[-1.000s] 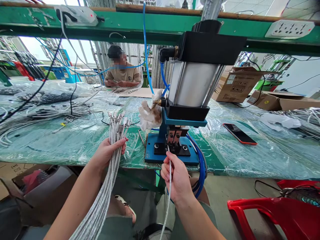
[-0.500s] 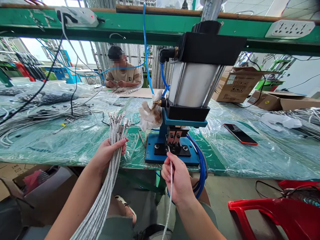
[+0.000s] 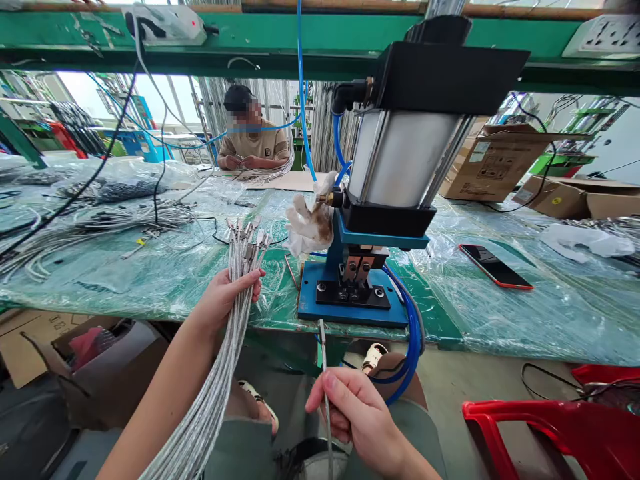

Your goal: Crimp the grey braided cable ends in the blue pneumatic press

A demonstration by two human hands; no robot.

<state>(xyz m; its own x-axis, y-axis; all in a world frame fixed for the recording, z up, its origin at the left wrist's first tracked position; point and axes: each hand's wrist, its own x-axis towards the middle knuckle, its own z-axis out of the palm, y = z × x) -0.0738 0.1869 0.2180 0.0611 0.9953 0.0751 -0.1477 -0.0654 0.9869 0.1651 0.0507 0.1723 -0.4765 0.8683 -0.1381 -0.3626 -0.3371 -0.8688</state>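
Note:
My left hand (image 3: 231,297) is closed round a thick bundle of silvery cables (image 3: 220,373), whose metal end pieces fan out above my fingers. Between the thumb and fingers of my right hand (image 3: 347,410) is a single cable (image 3: 325,353), its metal tip pointing up in front of the table edge. That tip is below and apart from the pneumatic press (image 3: 405,157), which stands on a blue base (image 3: 310,310). The press's copper-coloured jaws (image 3: 359,267) have no cable visible between them.
A phone (image 3: 495,267) lies right of the press. Loose cables (image 3: 100,230) cover the left of the table. Blue hoses (image 3: 413,333) hang over the front edge. A red chair (image 3: 555,433) is at lower right. A person (image 3: 255,137) sits across the table, holding cables.
My right hand has moved down and toward me, bringing the single cable's tip out of the press jaws. My left hand still grips the bundle. The view has shifted slightly.

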